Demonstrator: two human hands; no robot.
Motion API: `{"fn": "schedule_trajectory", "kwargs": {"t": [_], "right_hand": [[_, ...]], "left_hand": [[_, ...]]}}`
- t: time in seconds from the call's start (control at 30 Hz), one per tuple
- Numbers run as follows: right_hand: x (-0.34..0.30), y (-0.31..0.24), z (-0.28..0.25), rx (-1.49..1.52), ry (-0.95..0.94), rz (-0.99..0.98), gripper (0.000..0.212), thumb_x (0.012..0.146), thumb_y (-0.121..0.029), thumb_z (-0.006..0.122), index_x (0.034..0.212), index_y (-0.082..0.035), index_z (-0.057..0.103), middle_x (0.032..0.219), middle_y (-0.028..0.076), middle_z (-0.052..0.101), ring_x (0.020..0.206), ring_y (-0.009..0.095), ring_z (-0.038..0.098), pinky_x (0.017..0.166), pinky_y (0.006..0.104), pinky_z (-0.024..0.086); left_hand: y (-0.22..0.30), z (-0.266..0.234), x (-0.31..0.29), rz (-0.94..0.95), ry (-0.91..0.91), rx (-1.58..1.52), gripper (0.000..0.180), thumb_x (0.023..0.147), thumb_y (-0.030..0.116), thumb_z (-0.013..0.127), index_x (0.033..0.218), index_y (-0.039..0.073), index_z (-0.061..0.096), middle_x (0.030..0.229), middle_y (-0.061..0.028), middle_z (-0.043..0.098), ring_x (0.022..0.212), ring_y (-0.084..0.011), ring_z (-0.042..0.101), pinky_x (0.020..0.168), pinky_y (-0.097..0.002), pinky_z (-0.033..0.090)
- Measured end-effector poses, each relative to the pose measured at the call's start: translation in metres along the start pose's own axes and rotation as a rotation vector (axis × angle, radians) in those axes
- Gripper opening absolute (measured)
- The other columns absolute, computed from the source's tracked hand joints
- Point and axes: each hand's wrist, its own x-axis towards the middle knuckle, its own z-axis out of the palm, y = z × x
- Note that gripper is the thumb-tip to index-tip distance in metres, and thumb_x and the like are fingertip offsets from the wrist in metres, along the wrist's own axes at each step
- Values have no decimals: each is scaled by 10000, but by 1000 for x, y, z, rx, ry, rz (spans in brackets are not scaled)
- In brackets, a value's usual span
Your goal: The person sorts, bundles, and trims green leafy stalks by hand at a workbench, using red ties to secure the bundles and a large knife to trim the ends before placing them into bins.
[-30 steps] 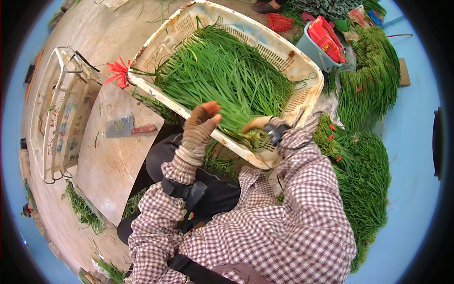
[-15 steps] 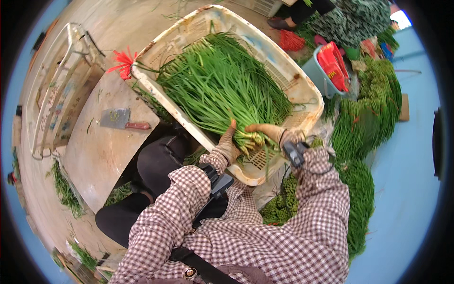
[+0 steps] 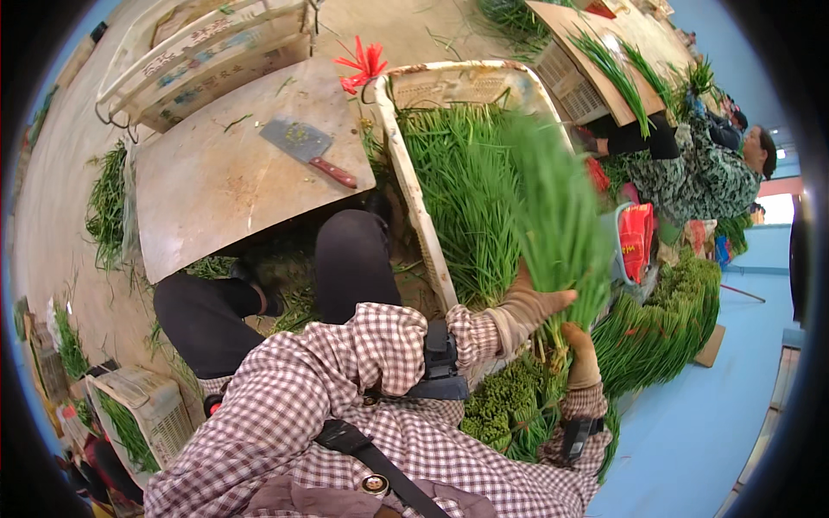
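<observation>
Green stalks (image 3: 561, 233) stood clasped in your left hand (image 3: 516, 318) by the near edge of the crate (image 3: 420, 207); your right hand's (image 3: 584, 358) closure was unclear. Slack fingers risked dropping some.

Cleaver (image 3: 309, 150) on board (image 3: 207, 190), white crate (image 3: 216, 67) beside; red package (image 3: 637, 235) in blue bucket (image 3: 619, 250).

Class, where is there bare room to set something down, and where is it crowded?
Mostly bare: the board left of the cleaver, below the white crate in view. Crowded: the basket, packed with greens, and the right side, with the held bunch near piled bundles.
</observation>
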Motion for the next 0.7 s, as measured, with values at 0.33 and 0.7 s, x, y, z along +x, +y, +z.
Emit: {"fn": "schedule_trajectory", "kwargs": {"t": [0.33,0.7], "right_hand": [[44,-61,231,-13,-239,-719,373,790,-159,556,1128,0,543,969,49,596,787,153,566,673,262,460],[183,135,420,-284,-857,0,541,856,-298,537,1294,1,427,1353,111,407,1260,242,333,1064,358,200]], "left_hand": [[259,-107,15,622,-331,-137,558,714,19,737,1216,72,500,1126,-57,595,1035,-163,556,871,-316,475],[168,-461,-51,39,748,319,798,601,336,837,1218,-13,470,1159,-136,561,1078,-260,502,957,-344,378]]}}
